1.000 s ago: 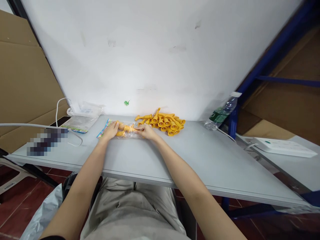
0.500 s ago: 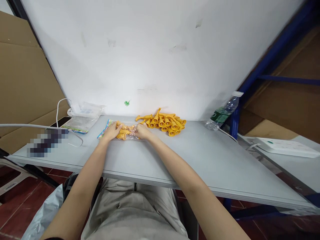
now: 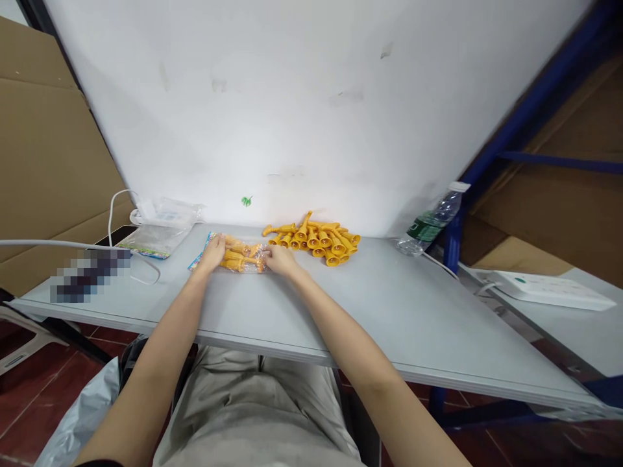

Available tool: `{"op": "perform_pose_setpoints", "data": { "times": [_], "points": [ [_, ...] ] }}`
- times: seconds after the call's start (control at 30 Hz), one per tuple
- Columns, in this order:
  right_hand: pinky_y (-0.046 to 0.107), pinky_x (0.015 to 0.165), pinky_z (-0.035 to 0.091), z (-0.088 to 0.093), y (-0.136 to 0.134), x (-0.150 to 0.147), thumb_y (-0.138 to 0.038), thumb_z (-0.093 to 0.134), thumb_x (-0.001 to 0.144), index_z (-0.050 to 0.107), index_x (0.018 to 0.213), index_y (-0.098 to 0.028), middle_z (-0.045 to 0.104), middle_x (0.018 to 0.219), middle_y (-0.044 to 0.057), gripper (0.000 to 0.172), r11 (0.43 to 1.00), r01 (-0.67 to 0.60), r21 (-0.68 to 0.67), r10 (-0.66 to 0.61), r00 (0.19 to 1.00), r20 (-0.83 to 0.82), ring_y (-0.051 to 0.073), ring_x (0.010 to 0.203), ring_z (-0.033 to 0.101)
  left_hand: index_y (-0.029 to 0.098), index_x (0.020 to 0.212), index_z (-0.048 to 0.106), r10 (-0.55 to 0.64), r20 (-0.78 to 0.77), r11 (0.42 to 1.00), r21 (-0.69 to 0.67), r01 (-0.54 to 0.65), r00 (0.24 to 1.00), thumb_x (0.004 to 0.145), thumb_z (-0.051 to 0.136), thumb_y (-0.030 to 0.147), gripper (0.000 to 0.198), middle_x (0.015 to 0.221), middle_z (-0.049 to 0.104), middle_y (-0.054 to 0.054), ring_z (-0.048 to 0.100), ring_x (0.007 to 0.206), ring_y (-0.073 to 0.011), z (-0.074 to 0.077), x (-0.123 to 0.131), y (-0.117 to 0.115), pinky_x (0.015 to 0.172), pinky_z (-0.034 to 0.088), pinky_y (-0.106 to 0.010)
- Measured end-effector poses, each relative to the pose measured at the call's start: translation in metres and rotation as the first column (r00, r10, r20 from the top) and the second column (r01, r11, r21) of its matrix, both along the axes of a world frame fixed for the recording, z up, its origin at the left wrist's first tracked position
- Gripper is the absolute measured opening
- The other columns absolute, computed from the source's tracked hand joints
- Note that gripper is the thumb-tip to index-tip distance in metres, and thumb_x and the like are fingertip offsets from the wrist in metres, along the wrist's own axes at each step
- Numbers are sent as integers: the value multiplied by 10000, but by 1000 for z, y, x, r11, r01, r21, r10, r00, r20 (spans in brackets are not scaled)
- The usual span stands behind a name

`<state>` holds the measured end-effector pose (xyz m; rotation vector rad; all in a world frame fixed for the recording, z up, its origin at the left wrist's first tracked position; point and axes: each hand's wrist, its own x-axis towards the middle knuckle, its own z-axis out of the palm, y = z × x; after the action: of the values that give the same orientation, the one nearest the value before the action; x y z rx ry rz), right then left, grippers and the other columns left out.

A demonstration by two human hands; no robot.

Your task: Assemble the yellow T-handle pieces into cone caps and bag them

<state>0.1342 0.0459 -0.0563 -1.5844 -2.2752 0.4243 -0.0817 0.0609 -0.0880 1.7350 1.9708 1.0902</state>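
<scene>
A small clear plastic bag (image 3: 242, 257) with yellow trumpet-shaped toy pieces inside lies on the grey table (image 3: 370, 311) near the wall. My left hand (image 3: 213, 252) grips its left end, by the colourful printed strip. My right hand (image 3: 279, 259) pinches its right end. Both hands rest on the tabletop with fingers closed on the bag. Just right of my right hand lies a heap of loose yellow trumpet pieces (image 3: 318, 236).
At the back left lie a stack of clear bags (image 3: 160, 228), a white cable (image 3: 117, 207) and a dark phone (image 3: 117, 235). A plastic water bottle (image 3: 428, 220) leans at the back right. A white power strip (image 3: 540, 288) sits on the neighbouring table. Cardboard stands on the left.
My hands have squeezed the bag shorter and then settled at its two ends; the yellow pieces inside now lie bunched together. The loose heap has not moved.
</scene>
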Motion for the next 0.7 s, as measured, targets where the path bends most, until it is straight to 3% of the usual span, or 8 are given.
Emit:
{"op": "perform_pose_setpoints", "data": {
  "times": [0.17, 0.3, 0.53, 0.63, 0.7],
  "points": [
    [244, 643, 419, -20, 17, 1, -217, 537, 794, 724, 839, -132, 650, 654, 1, 210, 973, -218, -80, 162, 885, -436, 147, 642, 571, 153, 1260, 567, 44, 102, 999, -36, -40, 994, 978, 218, 377, 501, 1374, 566, -90, 484, 1312, -233, 6, 0, -6, 1124, 345, -370],
    [259, 651, 456, -32, 25, 6, -247, 563, 765, 715, 773, -126, 659, 651, 10, 194, 945, -299, -134, 152, 763, -629, 141, 626, 575, 116, 1339, 507, 55, 97, 998, -39, -52, 994, 967, 256, 347, 504, 1464, 471, -109, 399, 1382, -216, 7, -1, -6, 1166, 279, -342],
    [353, 850, 504, -35, 21, 0, -332, 702, 698, 739, 831, -163, 747, 875, 57, 218, 881, -437, -183, 168, 649, -742, 213, 881, 668, 156, 1359, 489, 39, 87, 999, 0, -39, 995, 940, 310, 295, 477, 1464, 474, -86, 396, 1385, -210, -4, -4, 4, 1177, 277, -372],
    [355, 856, 506, -34, 25, 2, -269, 663, 738, 731, 847, -155, 746, 861, 57, 171, 900, -399, -177, 149, 663, -733, 201, 853, 674, 155, 1356, 487, 32, 43, 999, -10, -32, 999, 909, 345, 221, 473, 1468, 470, -80, 382, 1392, -198, -9, -5, 8, 1182, 263, -354],
    [340, 844, 511, -31, 31, 6, -197, 594, 785, 719, 876, -145, 740, 854, 60, 163, 941, -292, -168, 84, 687, -722, 176, 796, 673, 157, 1352, 488, 30, 16, 1000, -7, -30, 999, 903, 339, 189, 475, 1463, 476, -81, 383, 1391, -192, -12, -5, 10, 1182, 260, -353]
  ]
}}
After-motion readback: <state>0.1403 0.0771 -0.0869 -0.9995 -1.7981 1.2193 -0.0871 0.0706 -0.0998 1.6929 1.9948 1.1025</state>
